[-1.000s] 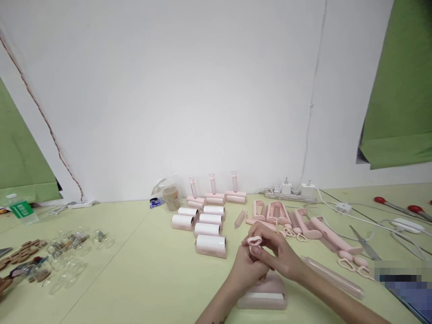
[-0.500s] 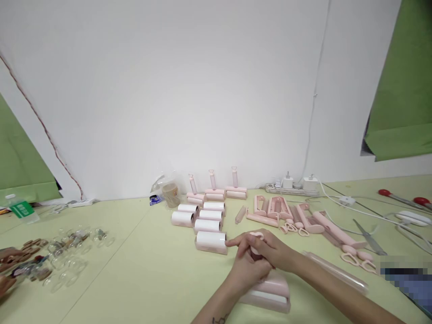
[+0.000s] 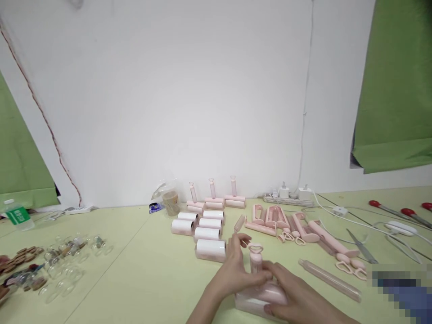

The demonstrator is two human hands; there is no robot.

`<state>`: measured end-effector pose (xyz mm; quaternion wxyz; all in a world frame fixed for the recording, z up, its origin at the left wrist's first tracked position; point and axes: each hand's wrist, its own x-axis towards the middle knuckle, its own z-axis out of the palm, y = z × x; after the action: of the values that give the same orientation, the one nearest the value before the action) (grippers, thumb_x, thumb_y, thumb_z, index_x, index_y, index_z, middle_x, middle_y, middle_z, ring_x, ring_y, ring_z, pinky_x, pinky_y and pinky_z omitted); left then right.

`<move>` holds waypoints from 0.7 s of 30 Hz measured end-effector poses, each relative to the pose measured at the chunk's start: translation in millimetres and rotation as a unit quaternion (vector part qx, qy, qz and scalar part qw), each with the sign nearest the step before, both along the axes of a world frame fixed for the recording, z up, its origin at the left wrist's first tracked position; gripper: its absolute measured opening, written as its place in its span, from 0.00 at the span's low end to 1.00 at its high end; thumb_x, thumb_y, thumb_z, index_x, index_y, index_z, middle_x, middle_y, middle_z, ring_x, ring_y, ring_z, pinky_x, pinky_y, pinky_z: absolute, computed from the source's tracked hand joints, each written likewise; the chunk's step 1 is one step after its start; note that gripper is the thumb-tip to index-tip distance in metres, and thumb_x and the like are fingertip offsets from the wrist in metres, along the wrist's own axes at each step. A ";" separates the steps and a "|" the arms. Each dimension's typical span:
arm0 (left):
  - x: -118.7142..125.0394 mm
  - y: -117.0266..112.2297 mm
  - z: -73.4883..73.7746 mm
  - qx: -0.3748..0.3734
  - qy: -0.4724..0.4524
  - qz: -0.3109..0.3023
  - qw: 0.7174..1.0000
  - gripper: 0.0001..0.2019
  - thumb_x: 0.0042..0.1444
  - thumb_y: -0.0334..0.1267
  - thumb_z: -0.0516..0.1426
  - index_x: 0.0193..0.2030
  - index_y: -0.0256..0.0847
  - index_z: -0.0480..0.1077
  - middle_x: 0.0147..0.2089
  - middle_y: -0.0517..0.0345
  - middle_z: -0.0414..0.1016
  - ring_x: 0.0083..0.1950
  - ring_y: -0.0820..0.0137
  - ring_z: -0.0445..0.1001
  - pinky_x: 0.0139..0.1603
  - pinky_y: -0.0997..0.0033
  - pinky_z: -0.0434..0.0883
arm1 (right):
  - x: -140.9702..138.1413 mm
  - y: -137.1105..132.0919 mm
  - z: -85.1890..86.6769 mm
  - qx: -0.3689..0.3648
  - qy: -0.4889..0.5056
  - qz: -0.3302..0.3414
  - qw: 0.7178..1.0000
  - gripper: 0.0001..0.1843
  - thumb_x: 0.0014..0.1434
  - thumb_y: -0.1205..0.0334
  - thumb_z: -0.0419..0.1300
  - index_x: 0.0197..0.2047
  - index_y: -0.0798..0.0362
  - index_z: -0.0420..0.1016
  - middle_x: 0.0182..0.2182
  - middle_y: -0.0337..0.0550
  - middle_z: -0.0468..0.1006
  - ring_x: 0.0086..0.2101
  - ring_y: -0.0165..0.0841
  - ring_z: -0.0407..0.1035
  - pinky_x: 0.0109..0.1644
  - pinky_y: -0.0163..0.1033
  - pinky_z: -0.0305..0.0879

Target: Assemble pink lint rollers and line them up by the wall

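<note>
A pink lint roller [image 3: 257, 292] stands on the pale green table [image 3: 141, 270] just in front of me, its short handle with a heart-shaped loop [image 3: 255, 248] pointing up. My left hand [image 3: 236, 265] pinches the handle from the left, with two fingers raised. My right hand [image 3: 290, 294] wraps round the roller's pink cover and holds it down. Several white refill rolls [image 3: 205, 229] lie just beyond my hands.
Three assembled rollers [image 3: 216, 198] stand by the wall. Loose pink handles and covers [image 3: 297, 227] lie to the right, with a clear tube [image 3: 329, 279], scissors [image 3: 362, 247] and a power strip [image 3: 286, 195]. Small glass bottles and corks [image 3: 50, 263] crowd the left edge.
Both hands have come down from holding the small pink piece in the air. The handle now stands upright on the roller, and my right hand has moved onto the cover.
</note>
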<state>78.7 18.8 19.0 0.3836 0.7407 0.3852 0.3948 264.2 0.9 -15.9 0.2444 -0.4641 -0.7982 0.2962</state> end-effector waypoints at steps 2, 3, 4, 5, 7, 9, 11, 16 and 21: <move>-14.6 4.4 -5.5 0.036 -0.013 0.080 0.996 0.29 0.40 0.39 0.59 0.49 0.42 0.53 0.50 0.52 0.58 0.52 0.63 0.57 0.53 0.66 0.57 | -2.5 1.8 2.4 0.019 -0.007 0.023 1.000 0.15 0.47 0.64 0.57 0.41 0.46 0.67 0.38 0.40 0.71 0.40 0.39 0.65 0.41 0.38 0.61; -22.4 8.0 -9.7 0.057 -0.025 0.141 0.988 0.26 0.43 0.40 0.57 0.49 0.42 0.53 0.50 0.51 0.58 0.52 0.63 0.57 0.53 0.64 0.56 | -3.7 4.4 5.2 0.022 -0.011 0.031 0.999 0.13 0.47 0.64 0.56 0.38 0.46 0.68 0.38 0.39 0.71 0.39 0.38 0.65 0.40 0.37 0.61; -30.0 12.2 -14.6 0.077 -0.033 0.209 0.974 0.21 0.46 0.40 0.54 0.48 0.42 0.54 0.50 0.51 0.58 0.52 0.62 0.57 0.54 0.62 0.55 | -4.6 7.6 8.3 0.023 -0.017 0.031 0.999 0.13 0.46 0.64 0.57 0.38 0.46 0.68 0.38 0.39 0.71 0.38 0.37 0.65 0.40 0.37 0.61; -37.1 16.6 -20.0 0.093 -0.033 0.276 0.956 0.17 0.50 0.41 0.51 0.47 0.42 0.54 0.49 0.51 0.59 0.52 0.61 0.57 0.54 0.59 0.54 | -5.3 10.9 10.9 0.025 -0.025 0.028 0.999 0.14 0.45 0.65 0.57 0.38 0.47 0.67 0.38 0.39 0.71 0.38 0.37 0.65 0.40 0.37 0.61; -48.4 25.0 -31.5 0.108 -0.015 0.392 0.914 0.15 0.52 0.42 0.48 0.46 0.42 0.54 0.49 0.50 0.59 0.52 0.59 0.57 0.54 0.55 0.52 | -6.0 15.2 13.5 0.030 -0.055 0.031 0.998 0.16 0.42 0.65 0.58 0.38 0.48 0.67 0.36 0.40 0.71 0.37 0.38 0.65 0.39 0.38 0.61; -55.0 31.9 -42.9 0.097 0.013 0.469 0.878 0.19 0.49 0.44 0.51 0.46 0.41 0.53 0.49 0.48 0.58 0.53 0.56 0.56 0.54 0.53 0.53 | -5.4 14.7 12.4 0.029 -0.090 0.043 0.995 0.17 0.39 0.64 0.60 0.37 0.48 0.68 0.35 0.40 0.71 0.36 0.39 0.66 0.38 0.38 0.61; -57.5 37.3 -53.1 0.067 0.042 0.501 0.862 0.30 0.40 0.46 0.58 0.48 0.39 0.51 0.49 0.46 0.57 0.54 0.53 0.56 0.54 0.53 0.54 | -3.3 12.2 10.2 0.029 -0.108 0.057 0.992 0.16 0.38 0.65 0.60 0.35 0.48 0.68 0.34 0.40 0.71 0.36 0.40 0.66 0.37 0.38 0.61; -58.0 44.8 -71.9 0.037 0.061 0.484 0.872 0.44 0.27 0.45 0.64 0.51 0.37 0.47 0.52 0.42 0.55 0.57 0.50 0.52 0.56 0.54 0.53 | 2.1 42.5 28.1 0.102 -0.072 0.003 0.992 0.14 0.45 0.64 0.58 0.38 0.50 0.67 0.38 0.42 0.73 0.38 0.39 0.67 0.39 0.38 0.63; -56.9 43.0 -82.2 0.021 -0.016 0.442 0.896 0.45 0.27 0.43 0.65 0.52 0.34 0.48 0.54 0.39 0.53 0.58 0.53 0.53 0.56 0.59 0.57 | -12.6 140.7 68.9 0.157 -0.079 -0.107 0.979 0.12 0.55 0.60 0.56 0.42 0.55 0.67 0.38 0.45 0.71 0.37 0.37 0.67 0.39 0.45 0.64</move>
<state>21.8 61.9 -63.3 0.1599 0.4954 0.6586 0.5434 251.6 141.5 53.0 0.2803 -0.5249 -0.7972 0.1017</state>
